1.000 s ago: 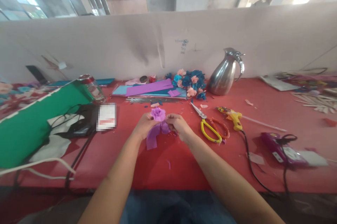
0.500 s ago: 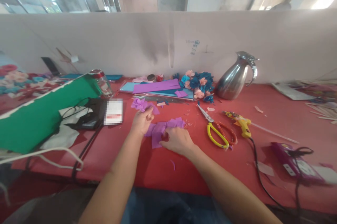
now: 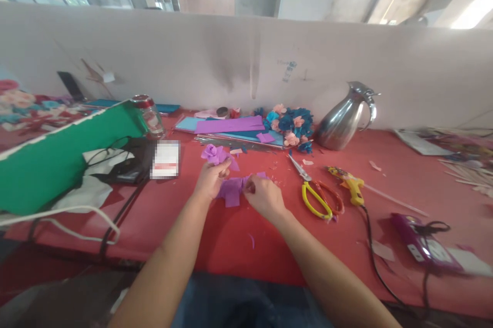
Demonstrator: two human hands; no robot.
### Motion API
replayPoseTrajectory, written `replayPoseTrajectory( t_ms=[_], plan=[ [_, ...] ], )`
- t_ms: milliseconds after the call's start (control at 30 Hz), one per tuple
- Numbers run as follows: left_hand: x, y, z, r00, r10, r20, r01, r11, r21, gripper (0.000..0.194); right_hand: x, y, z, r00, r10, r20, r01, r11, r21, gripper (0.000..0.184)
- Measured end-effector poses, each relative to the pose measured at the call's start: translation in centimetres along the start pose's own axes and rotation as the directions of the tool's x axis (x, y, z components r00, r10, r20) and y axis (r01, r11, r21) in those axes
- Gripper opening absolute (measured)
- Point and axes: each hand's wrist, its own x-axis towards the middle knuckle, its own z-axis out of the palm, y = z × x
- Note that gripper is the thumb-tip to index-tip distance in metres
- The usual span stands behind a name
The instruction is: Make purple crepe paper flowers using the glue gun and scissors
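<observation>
A purple paper flower point(image 3: 213, 154) with ruffled petals is pinched in my left hand point(image 3: 210, 179), thumb on top, and a loose flap of the same paper sticks out to the right of it. Just below lie several purple paper pieces point(image 3: 232, 195) on the red table, partly covered by my hands. Over their right side, my right hand point(image 3: 266, 195) is closed, thumb and fingertips together on the edge of a purple piece. Its fingers hide part of the paper. To the right, scissors point(image 3: 316, 195) with yellow and red handles lie slightly spread.
A yellow glue gun point(image 3: 349, 184) with a cord, a purple power strip point(image 3: 425, 243) and a steel jug point(image 3: 344, 117) stand or lie rightward. Blue and pink paper flowers point(image 3: 288, 123) sit behind, beside stacked paper sheets point(image 3: 227, 124). Leftward are a green box point(image 3: 69, 158) and glass jar point(image 3: 151, 118).
My left hand moved the flower left, away from my right hand. My right hand came down to the purple pieces on the table and pinched there. The view swung slightly left.
</observation>
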Motion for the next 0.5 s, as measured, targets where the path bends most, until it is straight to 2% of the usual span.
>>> replayPoseTrajectory(
  t_ms=[100,233,367,500],
  plan=[
    [-0.2,0.0,0.2,1.000,0.009,0.010,-0.009,1.000,-0.019,0.035,0.5,0.8,-0.2,0.995,-0.051,-0.082,0.045,0.996,-0.074,0.018],
    [-0.3,0.1,0.3,0.999,0.042,0.031,-0.039,0.996,-0.079,0.031,1.0,1.4,0.3,0.992,-0.109,-0.066,0.099,0.985,-0.141,0.017],
    [-0.4,0.4,0.3,0.996,0.073,0.041,-0.067,0.988,-0.141,0.026,1.2,1.3,0.5,0.990,-0.117,-0.084,0.098,0.975,-0.202,0.017],
    [-0.4,1.0,0.1,0.994,0.094,0.059,-0.082,0.980,-0.182,0.021,1.3,1.1,0.1,0.977,-0.119,-0.175,0.077,0.970,-0.229,0.020]
  ],
)
